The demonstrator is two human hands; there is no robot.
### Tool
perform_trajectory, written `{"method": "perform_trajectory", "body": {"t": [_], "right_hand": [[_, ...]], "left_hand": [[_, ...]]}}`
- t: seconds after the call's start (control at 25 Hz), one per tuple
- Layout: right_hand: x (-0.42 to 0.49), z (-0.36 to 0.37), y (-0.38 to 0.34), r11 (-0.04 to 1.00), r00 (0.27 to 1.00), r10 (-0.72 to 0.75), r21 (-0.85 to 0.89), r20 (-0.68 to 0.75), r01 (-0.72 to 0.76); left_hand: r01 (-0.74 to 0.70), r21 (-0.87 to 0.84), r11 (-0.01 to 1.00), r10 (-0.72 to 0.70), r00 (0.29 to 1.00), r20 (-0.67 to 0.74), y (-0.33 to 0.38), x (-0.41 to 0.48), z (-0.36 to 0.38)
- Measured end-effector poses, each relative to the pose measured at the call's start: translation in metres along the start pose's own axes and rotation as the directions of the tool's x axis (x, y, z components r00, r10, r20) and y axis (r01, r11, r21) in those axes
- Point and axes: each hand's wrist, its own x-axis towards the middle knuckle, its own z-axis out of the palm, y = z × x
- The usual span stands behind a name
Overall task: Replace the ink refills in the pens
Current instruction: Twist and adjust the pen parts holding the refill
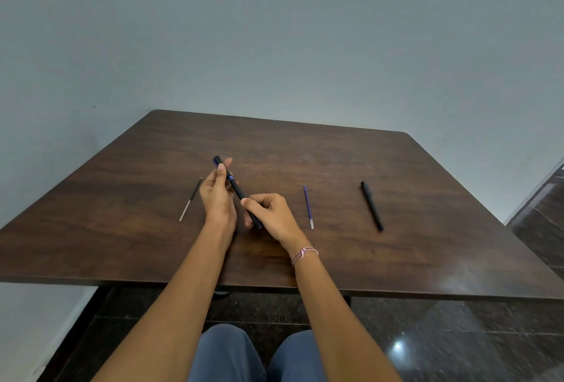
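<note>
A black pen with blue accents [236, 188] is held slantwise above the dark wooden table [335, 156]. My left hand [218, 195] pinches its capped far end between thumb and fingers. My right hand [270, 212] grips its near end, fingers curled round the barrel. A thin black refill [190, 199] lies on the table left of my left hand. A blue refill [308, 207] lies right of my right hand. A second black pen [372, 206], capped, lies further right.
A grey wall stands behind the table. A dark polished floor [457, 336] shows below the table's near edge and at the right. My knees in blue jeans [259, 357] are under the near edge.
</note>
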Motion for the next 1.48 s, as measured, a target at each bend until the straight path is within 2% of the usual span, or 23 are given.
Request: {"method": "perform_trajectory", "body": {"t": [0.24,0.4,0.64,0.76,0.92,1.12,1.24,1.48], "right_hand": [[0.0,-0.002,0.0,0.998,0.999,-0.013,0.063,-0.039,0.015],[0.0,-0.003,0.0,0.997,0.999,-0.007,0.079,-0.052,0.012],[0.0,-0.005,0.0,0.993,0.987,-0.017,0.116,-0.161,0.036],[0.001,-0.007,0.001,0.992,0.959,0.0,0.12,-0.284,0.036],[0.003,-0.009,0.002,0.992,0.918,0.025,0.121,-0.395,0.025],[0.006,-0.011,0.007,0.997,0.888,0.026,0.078,-0.459,0.012],[0.009,-0.012,0.009,0.996,0.868,0.053,0.085,-0.494,-0.013],[0.012,-0.012,0.012,0.997,0.863,0.042,0.073,-0.503,-0.006]], "left_hand": [[-0.072,0.064,0.995,0.075,0.996,-0.044,-0.002,0.001,0.001],[-0.148,0.185,0.972,0.168,0.981,-0.1,-0.001,0.0,0.001],[-0.172,0.268,0.948,0.204,0.974,-0.096,-0.002,-0.002,0.0],[-0.207,0.452,0.868,0.253,0.966,-0.043,-0.006,-0.004,0.002],[-0.239,0.732,0.638,0.25,0.963,0.096,-0.009,-0.006,0.005],[-0.237,0.888,0.394,0.194,0.966,0.172,-0.01,-0.008,0.008],[-0.221,0.913,0.342,0.178,0.97,0.169,-0.01,-0.008,0.01],[-0.215,0.912,0.35,0.153,0.973,0.17,-0.012,-0.007,0.009]]}}
